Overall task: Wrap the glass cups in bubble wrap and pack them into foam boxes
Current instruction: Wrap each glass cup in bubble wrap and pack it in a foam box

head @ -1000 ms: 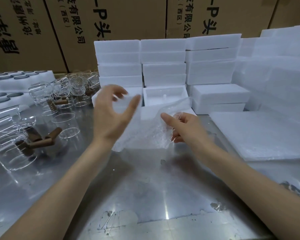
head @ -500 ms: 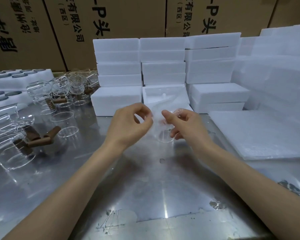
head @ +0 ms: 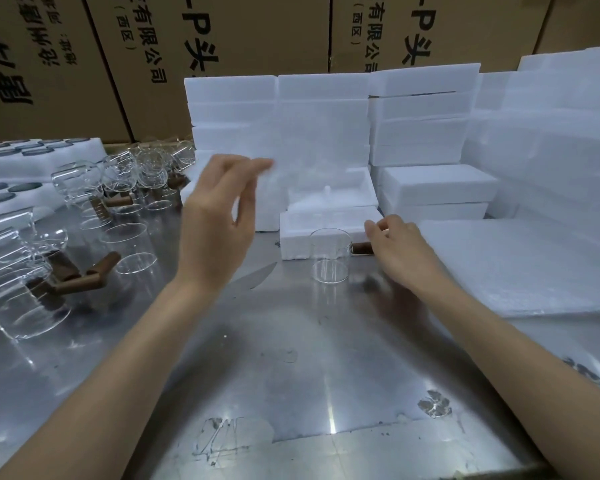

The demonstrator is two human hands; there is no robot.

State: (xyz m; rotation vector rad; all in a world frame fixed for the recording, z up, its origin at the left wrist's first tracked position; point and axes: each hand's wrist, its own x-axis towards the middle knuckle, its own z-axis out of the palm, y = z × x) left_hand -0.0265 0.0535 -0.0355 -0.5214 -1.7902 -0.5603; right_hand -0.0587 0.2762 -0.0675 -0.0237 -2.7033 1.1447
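Observation:
A clear glass cup with a brown handle stands upright on the steel table, just in front of an open foam box. My left hand is raised and pinches the top edge of a thin, blurred sheet of bubble wrap that hangs in front of the foam stacks. My right hand lies beside the cup's handle with its fingers curled. It seems to pinch the sheet's lower corner.
Several bare glass cups with brown handles crowd the table's left side. White foam trays lie behind them. Stacked shut foam boxes line the back, before cardboard cartons. A pile of wrap sheets lies at the right.
The wrap was bunched round the cup between both hands. Now my left hand has lifted the sheet up and to the left, and the cup stands uncovered on the table.

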